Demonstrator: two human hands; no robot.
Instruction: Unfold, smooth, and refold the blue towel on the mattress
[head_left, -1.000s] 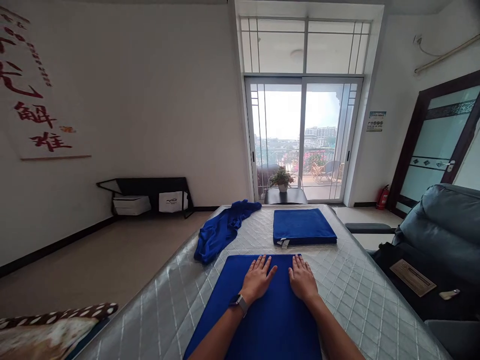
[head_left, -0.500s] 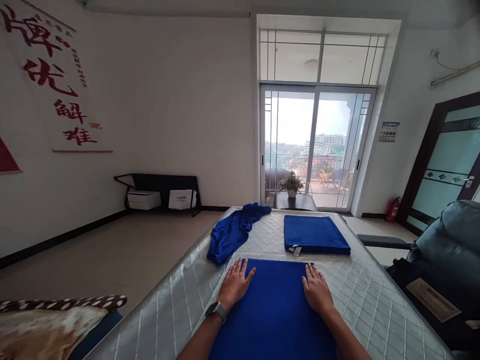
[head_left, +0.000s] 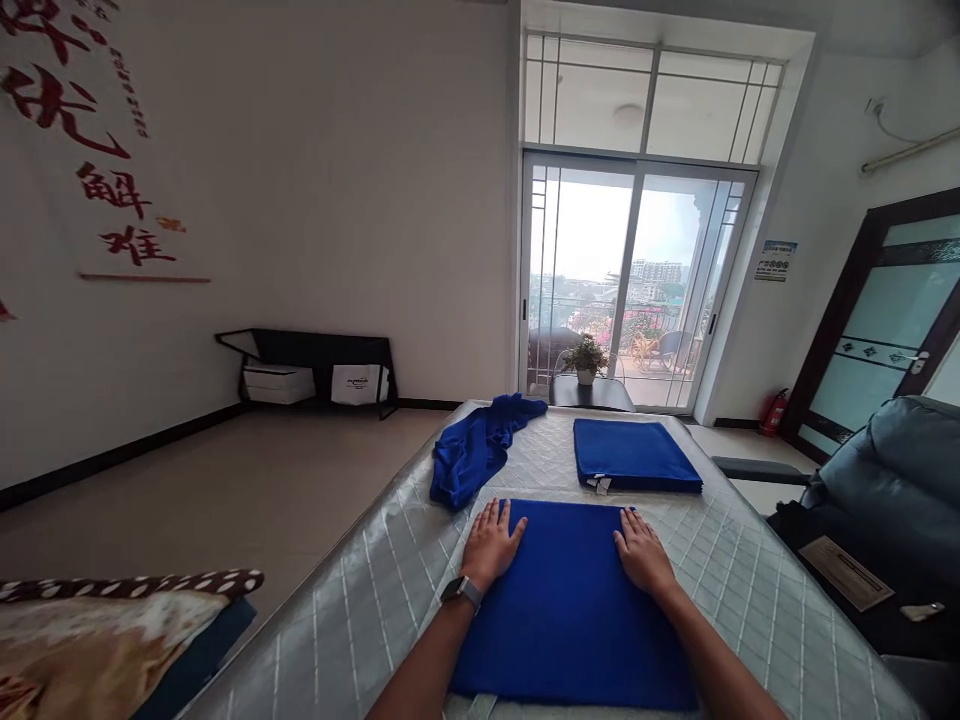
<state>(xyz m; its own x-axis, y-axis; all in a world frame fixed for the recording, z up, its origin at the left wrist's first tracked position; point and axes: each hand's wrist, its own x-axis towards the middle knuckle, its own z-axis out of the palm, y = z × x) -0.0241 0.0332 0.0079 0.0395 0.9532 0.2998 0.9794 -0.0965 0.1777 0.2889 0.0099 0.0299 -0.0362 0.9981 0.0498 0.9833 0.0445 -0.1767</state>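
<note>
A blue cloth (head_left: pixel 574 610), folded into a flat rectangle, lies right in front of me with a pale tag at its near edge. My left hand (head_left: pixel 491 545), a watch (head_left: pixel 461 590) on its wrist, rests flat on the cloth's far left corner, fingers stretched out. At the far right corner my right hand (head_left: pixel 643 552) lies flat too, its fingers extended along the edge. Beyond them sits a stack of folded blue cloths (head_left: pixel 636 455) with white tags at its front left. A crumpled blue cloth (head_left: pixel 480 450) is heaped to the far left.
Everything blue lies on a bed-like surface with a silver quilted cover (head_left: pixel 360 590). A dark armchair (head_left: pixel 877 500) stands at right, a patterned blanket (head_left: pixel 112 640) at lower left. Past the far end are a potted plant (head_left: pixel 585 358) on a small table and a sliding glass door (head_left: pixel 622 280).
The view has tilted down slightly, so the near edge of the folded cloth and its tag now show. Both hands stay flat at the cloth's far corners.
</note>
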